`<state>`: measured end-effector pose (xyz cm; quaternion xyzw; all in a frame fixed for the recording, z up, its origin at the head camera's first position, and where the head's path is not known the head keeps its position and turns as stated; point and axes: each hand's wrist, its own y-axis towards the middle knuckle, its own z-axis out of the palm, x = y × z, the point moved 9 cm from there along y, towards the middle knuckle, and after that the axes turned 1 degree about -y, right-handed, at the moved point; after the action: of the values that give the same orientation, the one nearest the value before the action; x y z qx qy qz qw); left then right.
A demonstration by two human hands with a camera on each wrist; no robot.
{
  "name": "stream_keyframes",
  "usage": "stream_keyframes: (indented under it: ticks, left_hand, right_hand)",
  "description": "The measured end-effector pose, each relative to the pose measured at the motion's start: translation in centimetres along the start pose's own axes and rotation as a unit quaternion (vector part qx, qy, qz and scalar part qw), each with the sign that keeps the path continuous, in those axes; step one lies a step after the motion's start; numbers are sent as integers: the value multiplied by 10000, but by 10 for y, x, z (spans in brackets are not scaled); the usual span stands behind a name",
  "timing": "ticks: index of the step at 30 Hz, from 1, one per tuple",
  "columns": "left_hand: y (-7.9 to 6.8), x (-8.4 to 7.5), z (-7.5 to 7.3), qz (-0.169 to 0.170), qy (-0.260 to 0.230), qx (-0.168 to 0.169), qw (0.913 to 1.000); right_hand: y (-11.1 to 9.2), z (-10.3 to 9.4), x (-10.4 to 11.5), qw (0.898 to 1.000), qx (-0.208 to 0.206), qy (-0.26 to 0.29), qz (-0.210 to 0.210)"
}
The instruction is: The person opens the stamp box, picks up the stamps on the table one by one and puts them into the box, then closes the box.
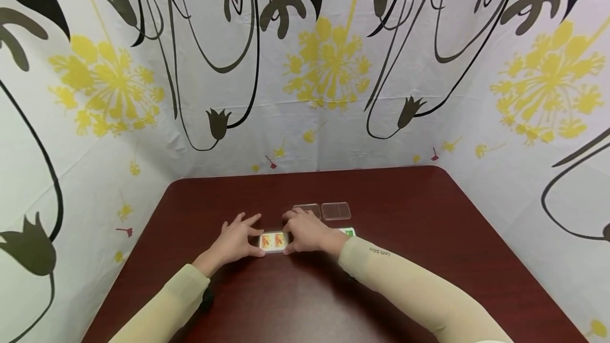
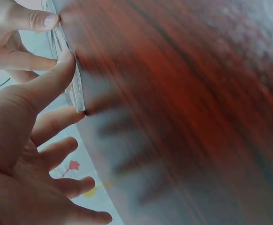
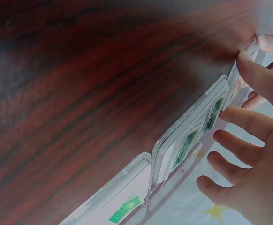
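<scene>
A small clear plastic case (image 1: 274,242) lies flat on the table, with cards showing two orange pictures inside. My left hand (image 1: 233,241) is at its left end, thumb at the near corner and forefinger at the far one, other fingers spread. At the right end my right hand (image 1: 307,231) pinches the case the same way. In the right wrist view a second clear case (image 3: 188,145), holding cards with green pictures, lies beside it under my right hand. A third case (image 3: 122,206) with a green-marked card follows; the right wrist partly covers it in the head view.
Two clear plastic lids lie behind the cases; the right lid (image 1: 335,211) is in full view, the left lid (image 1: 310,208) partly behind the right hand. The dark red wooden table (image 1: 229,189) meets patterned cloth walls (image 1: 329,136) at its back and sides.
</scene>
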<state>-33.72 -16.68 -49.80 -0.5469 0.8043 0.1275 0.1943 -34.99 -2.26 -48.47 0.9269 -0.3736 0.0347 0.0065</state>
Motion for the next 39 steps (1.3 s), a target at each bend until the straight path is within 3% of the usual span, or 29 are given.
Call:
stream_keyframes:
  ticks: [12, 24, 34, 39]
  left_hand:
    - [-3, 2, 3, -196, -38, -38, 9998]
    - [-1, 3, 1, -112, 16, -30, 9999]
    - [5, -22, -19, 208, -45, -471, 9987]
    - [11, -33, -20, 250, 20, -456, 9986]
  right_hand:
    - [-1, 1, -2, 9999, -37, 8, 164]
    - [0, -7, 1, 9992, 44, -269, 301]
    - [-13, -23, -16, 9994, -176, -226, 215]
    - [-21, -31, -20, 9995, -268, -153, 23]
